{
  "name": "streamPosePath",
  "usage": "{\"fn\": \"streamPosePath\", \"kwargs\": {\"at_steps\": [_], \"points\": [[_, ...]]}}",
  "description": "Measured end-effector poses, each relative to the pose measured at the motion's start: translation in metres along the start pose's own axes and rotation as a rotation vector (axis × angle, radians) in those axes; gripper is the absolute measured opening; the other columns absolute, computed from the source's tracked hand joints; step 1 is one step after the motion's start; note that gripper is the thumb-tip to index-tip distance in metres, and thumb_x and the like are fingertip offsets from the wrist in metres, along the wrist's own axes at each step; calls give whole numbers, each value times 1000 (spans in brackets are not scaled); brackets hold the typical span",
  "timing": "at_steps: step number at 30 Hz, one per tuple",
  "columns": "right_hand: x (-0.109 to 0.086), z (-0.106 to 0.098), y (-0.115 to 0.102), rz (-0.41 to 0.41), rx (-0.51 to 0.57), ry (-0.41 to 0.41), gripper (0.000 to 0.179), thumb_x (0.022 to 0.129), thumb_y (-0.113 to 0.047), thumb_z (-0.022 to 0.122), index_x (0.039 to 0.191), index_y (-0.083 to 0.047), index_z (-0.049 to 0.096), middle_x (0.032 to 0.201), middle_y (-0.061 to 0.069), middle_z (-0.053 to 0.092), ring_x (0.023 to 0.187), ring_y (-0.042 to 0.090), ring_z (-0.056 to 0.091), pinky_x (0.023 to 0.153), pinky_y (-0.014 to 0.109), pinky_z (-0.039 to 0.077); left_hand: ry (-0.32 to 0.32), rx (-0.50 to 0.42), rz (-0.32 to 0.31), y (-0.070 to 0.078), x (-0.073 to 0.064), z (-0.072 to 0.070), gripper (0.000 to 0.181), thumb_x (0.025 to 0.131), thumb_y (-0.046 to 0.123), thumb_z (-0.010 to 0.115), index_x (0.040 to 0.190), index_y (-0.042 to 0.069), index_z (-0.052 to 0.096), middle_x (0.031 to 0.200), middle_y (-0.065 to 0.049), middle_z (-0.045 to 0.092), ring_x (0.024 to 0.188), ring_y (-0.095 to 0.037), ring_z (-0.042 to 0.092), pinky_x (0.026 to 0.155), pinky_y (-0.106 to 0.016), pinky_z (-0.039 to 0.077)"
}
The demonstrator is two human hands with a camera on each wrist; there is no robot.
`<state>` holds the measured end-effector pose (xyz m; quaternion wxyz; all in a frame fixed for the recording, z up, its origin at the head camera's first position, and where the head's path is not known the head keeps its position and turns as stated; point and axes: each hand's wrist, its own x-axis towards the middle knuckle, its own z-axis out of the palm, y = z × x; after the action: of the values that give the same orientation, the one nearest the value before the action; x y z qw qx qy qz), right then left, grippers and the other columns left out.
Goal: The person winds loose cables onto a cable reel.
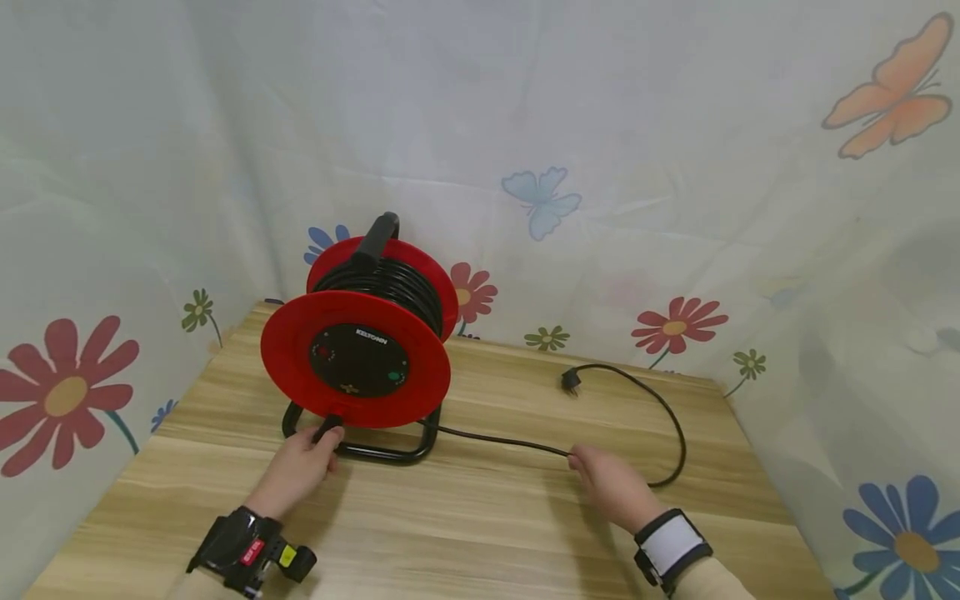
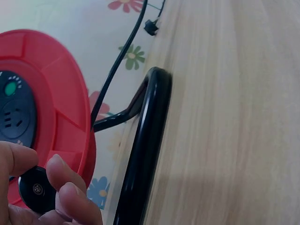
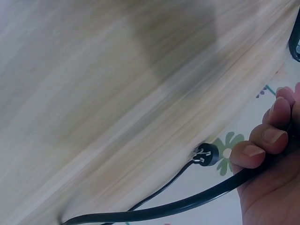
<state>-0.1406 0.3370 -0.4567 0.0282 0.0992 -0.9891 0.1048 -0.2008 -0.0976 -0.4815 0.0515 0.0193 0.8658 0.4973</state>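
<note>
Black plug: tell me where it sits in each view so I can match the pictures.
Head: plug right of centre, near the back of the table.
Left wrist: plug at top centre.
Right wrist: plug right of and below centre.
Shared landmark: the black cable, visible in all three.

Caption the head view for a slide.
Left hand grips the black knob of a red cable reel; right hand holds its cable.

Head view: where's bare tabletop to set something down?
Front: between the left hand and right hand, nearer than the cable. Back: between the reel and plug, behind the cable. Crowded: at the reel's stand, left hand gripping the knob.
</note>
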Motion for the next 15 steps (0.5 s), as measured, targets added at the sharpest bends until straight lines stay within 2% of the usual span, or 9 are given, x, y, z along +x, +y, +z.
{"fn": "streamPosePath", "kwargs": {"at_steps": [4,8,15], "points": [[4,1,-6,0,8,6,17,99,-17,50,83,-15,57,82,3,67,77,16,62,67,41,54,14,-44,-15,-1,-1,-6,42,98,38,45,88,0,59,64,-4,57,56,-18,46,51,-29,35],[8,4,-9,0,-1,12,17,99,-18,51,84,-15,58,85,5,70,79,19,64,69,41,55,24,-109,-24,-2,-2,-9,44,99,40,44,92,-1,57,66,-4,56,61,-18,49,53,-28,36],[13,8,-14,-3,8,17,15,98,-18,52,86,-15,59,87,6,71,82,19,65,70,42,55,74,-175,-43,-3,-4,-13,45,98,43,44,87,0,53,65,-2,50,60,-18,46,52,-28,33]]}}
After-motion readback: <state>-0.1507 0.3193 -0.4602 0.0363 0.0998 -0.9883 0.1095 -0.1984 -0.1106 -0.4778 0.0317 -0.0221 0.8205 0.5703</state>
